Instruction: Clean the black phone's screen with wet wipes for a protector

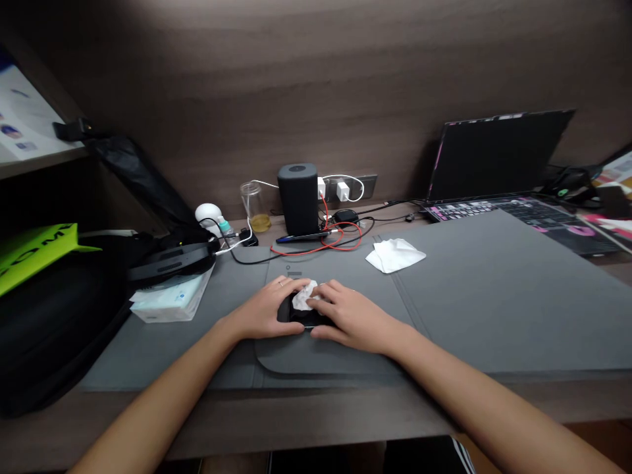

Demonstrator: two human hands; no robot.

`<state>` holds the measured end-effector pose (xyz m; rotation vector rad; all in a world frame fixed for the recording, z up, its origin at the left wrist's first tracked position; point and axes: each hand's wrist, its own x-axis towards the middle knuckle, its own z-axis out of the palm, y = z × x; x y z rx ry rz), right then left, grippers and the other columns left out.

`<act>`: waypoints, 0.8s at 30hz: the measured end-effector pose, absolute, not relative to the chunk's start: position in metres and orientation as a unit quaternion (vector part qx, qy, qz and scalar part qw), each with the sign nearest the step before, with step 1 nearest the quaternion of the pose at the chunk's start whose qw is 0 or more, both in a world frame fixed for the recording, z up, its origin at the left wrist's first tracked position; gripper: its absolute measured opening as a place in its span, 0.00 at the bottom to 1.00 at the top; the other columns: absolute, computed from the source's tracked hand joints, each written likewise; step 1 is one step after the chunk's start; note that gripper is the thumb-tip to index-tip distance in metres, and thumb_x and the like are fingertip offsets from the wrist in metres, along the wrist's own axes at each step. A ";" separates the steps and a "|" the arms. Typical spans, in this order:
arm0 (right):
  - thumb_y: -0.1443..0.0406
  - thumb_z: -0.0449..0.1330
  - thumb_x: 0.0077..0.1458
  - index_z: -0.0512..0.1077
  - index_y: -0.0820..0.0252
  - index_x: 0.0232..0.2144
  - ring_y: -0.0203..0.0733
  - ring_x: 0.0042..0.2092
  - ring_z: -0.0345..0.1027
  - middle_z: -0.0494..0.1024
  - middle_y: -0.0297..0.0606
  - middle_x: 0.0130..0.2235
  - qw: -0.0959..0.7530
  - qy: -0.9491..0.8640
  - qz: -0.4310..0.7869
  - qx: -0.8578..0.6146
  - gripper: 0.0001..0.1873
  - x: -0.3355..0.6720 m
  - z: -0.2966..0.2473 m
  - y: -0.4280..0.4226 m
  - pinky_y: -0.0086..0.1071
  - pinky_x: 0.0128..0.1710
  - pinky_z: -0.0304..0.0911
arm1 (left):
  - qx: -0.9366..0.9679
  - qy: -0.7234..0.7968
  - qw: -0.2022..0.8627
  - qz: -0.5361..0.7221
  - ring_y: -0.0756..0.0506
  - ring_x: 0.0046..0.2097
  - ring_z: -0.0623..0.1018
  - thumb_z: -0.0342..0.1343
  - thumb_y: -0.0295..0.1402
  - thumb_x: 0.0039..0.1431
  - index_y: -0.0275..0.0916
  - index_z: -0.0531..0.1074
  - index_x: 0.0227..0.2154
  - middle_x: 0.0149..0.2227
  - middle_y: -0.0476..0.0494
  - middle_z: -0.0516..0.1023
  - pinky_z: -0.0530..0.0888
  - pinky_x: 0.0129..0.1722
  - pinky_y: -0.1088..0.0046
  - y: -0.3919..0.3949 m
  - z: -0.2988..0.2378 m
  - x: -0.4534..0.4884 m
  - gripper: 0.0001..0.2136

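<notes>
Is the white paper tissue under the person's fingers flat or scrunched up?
Scrunched up: the white paper tissue is a wrinkled, bunched wad.

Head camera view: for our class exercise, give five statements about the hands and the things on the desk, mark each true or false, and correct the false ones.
1. The right hand has its fingers on a crumpled white tissue. True.
2. The laptop has its lid closed. False: the lid stands open.
3. Another white tissue lies on the gray mat, apart from both hands. True.
4. The glass jar is full to the brim. False: yellowish liquid shows only near its bottom.
5. The left hand is touching the tissue pack. False: it is at the dark flat object; the tissue pack lies apart, further left.
</notes>
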<state>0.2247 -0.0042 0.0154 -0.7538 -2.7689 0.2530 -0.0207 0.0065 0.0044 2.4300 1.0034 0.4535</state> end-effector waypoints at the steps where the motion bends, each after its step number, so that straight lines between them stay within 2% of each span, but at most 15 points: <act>1: 0.50 0.58 0.64 0.71 0.64 0.54 0.51 0.48 0.63 0.71 0.51 0.51 0.128 -0.957 0.090 -0.246 0.26 0.225 0.016 -0.004 0.44 0.48 0.65 | 0.885 0.367 0.234 0.164 0.34 0.62 0.66 0.65 0.43 0.56 0.44 0.56 0.65 0.63 0.37 0.66 0.65 0.61 0.53 0.007 0.004 -0.021 0.37; 4: 0.50 0.58 0.63 0.71 0.63 0.53 0.50 0.48 0.64 0.73 0.50 0.49 0.123 -0.963 0.104 -0.215 0.25 0.226 0.017 -0.005 0.43 0.48 0.66 | 0.884 0.372 0.233 0.161 0.33 0.62 0.66 0.65 0.43 0.56 0.44 0.56 0.66 0.64 0.37 0.66 0.66 0.61 0.53 0.006 0.004 -0.021 0.38; 8: 0.52 0.58 0.64 0.72 0.64 0.53 0.51 0.48 0.64 0.72 0.52 0.50 0.135 -0.951 0.095 -0.260 0.23 0.227 0.017 -0.005 0.44 0.47 0.66 | 0.885 0.363 0.241 0.166 0.34 0.60 0.67 0.65 0.42 0.56 0.45 0.55 0.66 0.62 0.38 0.67 0.66 0.60 0.53 0.006 0.006 -0.020 0.37; 12: 0.51 0.58 0.64 0.72 0.63 0.52 0.49 0.47 0.65 0.73 0.49 0.49 0.122 -0.963 0.108 -0.217 0.24 0.228 0.018 -0.005 0.43 0.47 0.66 | 0.884 0.363 0.240 0.170 0.35 0.59 0.68 0.66 0.42 0.56 0.45 0.55 0.66 0.62 0.37 0.67 0.68 0.59 0.54 0.006 0.006 -0.020 0.38; 16: 0.56 0.57 0.66 0.73 0.63 0.50 0.49 0.47 0.65 0.73 0.50 0.49 0.132 -0.948 0.102 -0.270 0.19 0.230 0.018 -0.004 0.42 0.45 0.66 | 0.885 0.360 0.239 0.170 0.35 0.59 0.68 0.66 0.42 0.56 0.46 0.56 0.66 0.62 0.38 0.67 0.67 0.60 0.55 0.006 0.006 -0.020 0.37; 21: 0.54 0.57 0.65 0.74 0.63 0.49 0.48 0.45 0.65 0.74 0.48 0.47 0.117 -0.960 0.101 -0.232 0.19 0.231 0.019 -0.004 0.41 0.45 0.66 | 0.884 0.363 0.240 0.171 0.35 0.59 0.68 0.66 0.42 0.56 0.45 0.55 0.66 0.61 0.38 0.68 0.68 0.59 0.55 0.005 0.007 -0.020 0.38; 24: 0.58 0.57 0.66 0.75 0.64 0.47 0.47 0.46 0.65 0.74 0.48 0.47 0.133 -0.948 0.099 -0.272 0.16 0.234 0.018 -0.003 0.40 0.45 0.66 | 0.884 0.363 0.241 0.168 0.35 0.58 0.69 0.65 0.42 0.56 0.45 0.56 0.66 0.60 0.38 0.69 0.68 0.59 0.55 0.005 0.007 -0.020 0.37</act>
